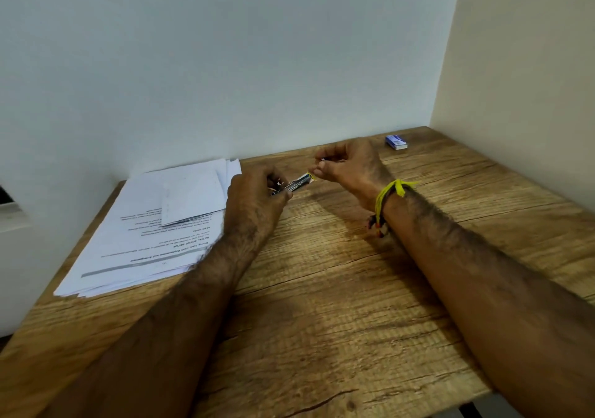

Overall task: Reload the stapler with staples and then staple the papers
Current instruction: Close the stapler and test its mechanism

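Note:
My left hand (254,197) grips a small metal stapler (297,183) just above the wooden table, its front end pointing right and slightly up. My right hand (347,168) hovers just right of the stapler's tip, thumb and forefinger pinched on a tiny strip of staples (323,159). A yellow thread band circles my right wrist. The white printed papers (154,224) lie in a loose stack on the table's left side, partly under my left forearm. A small blue staple box (396,142) sits at the far right near the corner.
The wooden table (338,289) fits into a corner, with a white wall behind and a cream wall on the right. Its near edge drops off at the lower right. Both forearms stretch across the table's middle.

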